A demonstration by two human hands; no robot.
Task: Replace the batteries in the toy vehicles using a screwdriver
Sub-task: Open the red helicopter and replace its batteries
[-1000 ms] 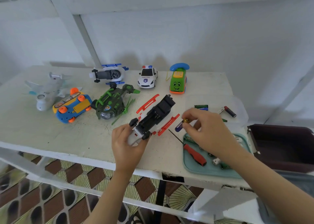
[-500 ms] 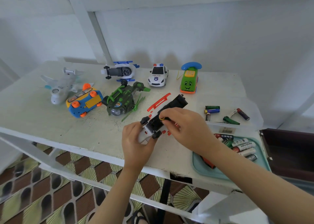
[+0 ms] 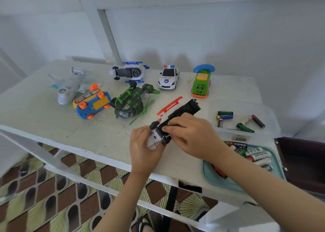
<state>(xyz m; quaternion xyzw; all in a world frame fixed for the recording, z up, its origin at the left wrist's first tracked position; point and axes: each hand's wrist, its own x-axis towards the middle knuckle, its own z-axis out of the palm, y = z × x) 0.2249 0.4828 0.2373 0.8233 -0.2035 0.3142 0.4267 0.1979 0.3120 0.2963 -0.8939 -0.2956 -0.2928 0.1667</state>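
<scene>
Black plastic toy (image 3: 190, 107), left hand (image 3: 142, 147) gripping its white nose, right hand (image 3: 193, 136) fingers curled onto its underside

Worn white-painted surface (image 3: 44, 122) against plain pale wall (image 3: 228, 29); slanted white beam (image 3: 109, 36) behind; below, brown-and-cream patterned floor tiles (image 3: 61, 196); soft daylight.

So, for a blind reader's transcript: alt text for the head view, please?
A person's left hand grips the nose of an upturned black, white and red toy vehicle on a white table, the right hand with fingertips at its underside. Six other toys sit behind; loose batteries and a teal tray of batteries lie to the right.
</scene>
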